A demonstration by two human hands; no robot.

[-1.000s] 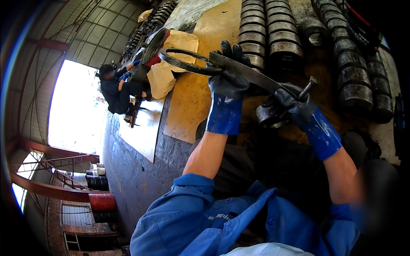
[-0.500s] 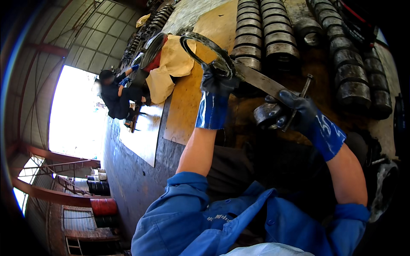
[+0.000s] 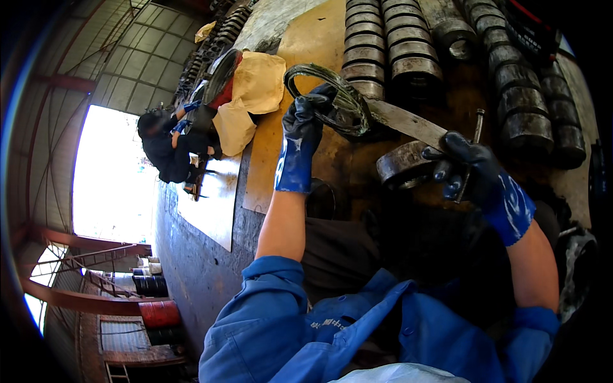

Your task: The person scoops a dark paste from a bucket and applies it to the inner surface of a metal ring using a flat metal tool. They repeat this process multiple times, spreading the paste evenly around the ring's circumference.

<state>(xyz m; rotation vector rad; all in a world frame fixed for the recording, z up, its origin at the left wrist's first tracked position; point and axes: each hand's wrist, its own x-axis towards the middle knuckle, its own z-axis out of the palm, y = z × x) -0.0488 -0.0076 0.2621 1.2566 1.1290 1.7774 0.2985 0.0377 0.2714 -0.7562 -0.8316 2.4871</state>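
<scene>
My left hand [image 3: 305, 121], in a blue rubber glove, is closed on the near side of a dark, greasy ring [image 3: 365, 113]. My right hand [image 3: 469, 163], gloved the same way, grips the near end of a flat metal scraper blade [image 3: 408, 122]. The blade's far end meets the ring's right side. A thin bolt-like rod [image 3: 477, 124] passes by the right fingers; whether they hold it too I cannot tell. Just left of those fingers sits a short, hollow metal cylinder [image 3: 399, 161].
Rows of stacked metal cylinders [image 3: 415, 54] line the far side, with more [image 3: 525, 115] to the right. Brown paper sheets [image 3: 258, 80] lie by a red-sided round container [image 3: 225, 83]. A co-worker [image 3: 169, 147] sits at the left. Drums [image 3: 156, 313] stand farther off.
My left hand has shifted left and the ring has turned and moved slightly right. My right hand has gone right and a little down with the blade, uncovering more of the short cylinder.
</scene>
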